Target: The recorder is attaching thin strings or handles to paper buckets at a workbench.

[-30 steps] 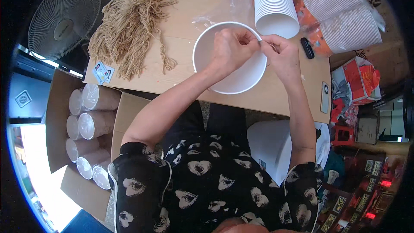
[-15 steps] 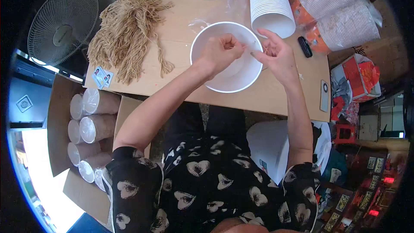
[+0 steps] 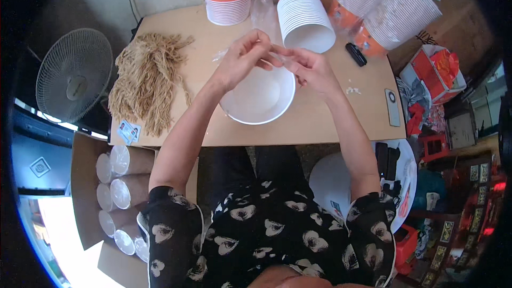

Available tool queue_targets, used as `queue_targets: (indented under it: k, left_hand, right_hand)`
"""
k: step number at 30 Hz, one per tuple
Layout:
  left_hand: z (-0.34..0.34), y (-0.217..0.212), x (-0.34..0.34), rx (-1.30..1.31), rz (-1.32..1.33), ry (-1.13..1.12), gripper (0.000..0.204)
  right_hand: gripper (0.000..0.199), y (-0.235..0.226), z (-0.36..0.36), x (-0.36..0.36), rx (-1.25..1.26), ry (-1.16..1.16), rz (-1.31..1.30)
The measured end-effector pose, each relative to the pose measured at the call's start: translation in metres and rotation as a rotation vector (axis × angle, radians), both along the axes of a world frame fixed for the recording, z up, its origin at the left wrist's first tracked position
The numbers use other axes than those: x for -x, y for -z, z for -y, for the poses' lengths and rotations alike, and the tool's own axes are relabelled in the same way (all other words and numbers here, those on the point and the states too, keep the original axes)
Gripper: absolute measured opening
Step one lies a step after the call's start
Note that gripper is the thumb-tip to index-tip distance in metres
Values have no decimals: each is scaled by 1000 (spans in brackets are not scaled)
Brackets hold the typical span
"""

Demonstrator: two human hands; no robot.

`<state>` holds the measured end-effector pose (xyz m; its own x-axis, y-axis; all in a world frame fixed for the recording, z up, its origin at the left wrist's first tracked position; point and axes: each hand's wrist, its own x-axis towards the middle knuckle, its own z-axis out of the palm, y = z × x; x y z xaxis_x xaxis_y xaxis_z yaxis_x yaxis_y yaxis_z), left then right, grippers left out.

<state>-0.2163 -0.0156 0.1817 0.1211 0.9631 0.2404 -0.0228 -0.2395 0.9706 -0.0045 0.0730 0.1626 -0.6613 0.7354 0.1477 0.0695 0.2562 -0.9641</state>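
A tan yarn bundle [image 3: 146,77] is spread across the worktop [image 3: 234,134] at left. At centre, the left hand [image 3: 246,57], fingers curled, is held over the far side of an upright white tub [image 3: 258,101] and met there by the right hand [image 3: 313,70], fingers bent; what either grips cannot be told. Fine fingertip work appears under way, with a steady pinch seemingly called for next. A black object [image 3: 356,54] is seen at right.

Head-worn fisheye view — downward, near the table [image 3: 314,125]
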Motion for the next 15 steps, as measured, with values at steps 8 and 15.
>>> queue_targets:
  k: [8,15]
  left_hand:
    - [-50,27,-3,40,240,-233,15]
    - [-47,44,-14,-5,-87,-447,18]
  right_hand:
    - [22,7,29,-42,560,-9,-127]
    - [27,-28,45,-29,511,82,-484]
